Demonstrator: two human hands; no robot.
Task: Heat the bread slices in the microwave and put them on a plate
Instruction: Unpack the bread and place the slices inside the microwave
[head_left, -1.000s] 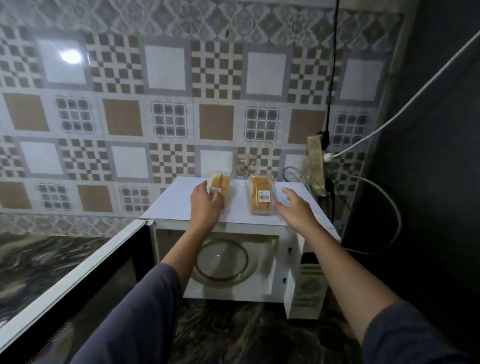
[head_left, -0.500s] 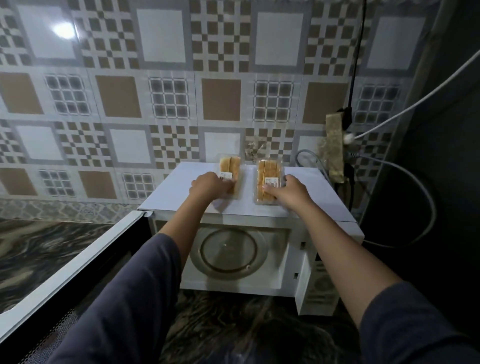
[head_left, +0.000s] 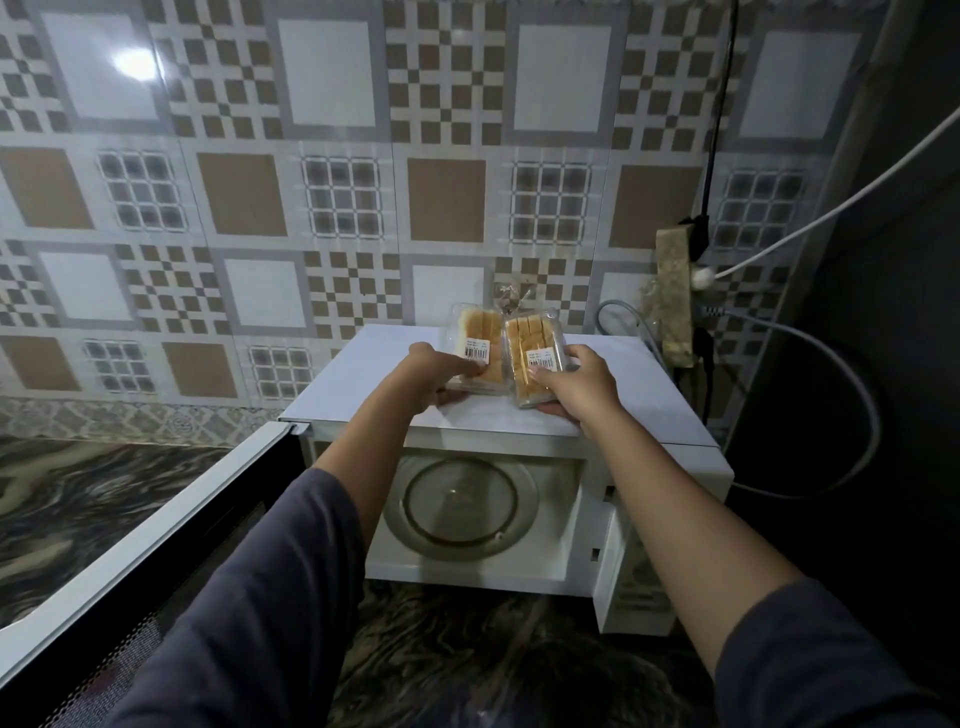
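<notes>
Two clear plastic packs of sliced bread are lifted a little above the white microwave's top (head_left: 374, 384). My left hand (head_left: 434, 374) grips the near end of the left bread pack (head_left: 478, 338), which bears a barcode label. My right hand (head_left: 576, 387) holds the right bread pack (head_left: 532, 343), tilted up, with its thumb on the label. The microwave's cavity is open below, and a glass turntable (head_left: 460, 501) lies inside with nothing on it. No plate is in view.
The microwave door (head_left: 140, 525) swings out to the left, close to my left sleeve. A power strip (head_left: 675, 291) with several cables hangs on the tiled wall at right. A dark marbled counter (head_left: 83, 499) runs below. A dark wall closes the right side.
Both hands reached the packs on the microwave's top, closed on them and raised them slightly. The packs now sit closer together and tilt toward me.
</notes>
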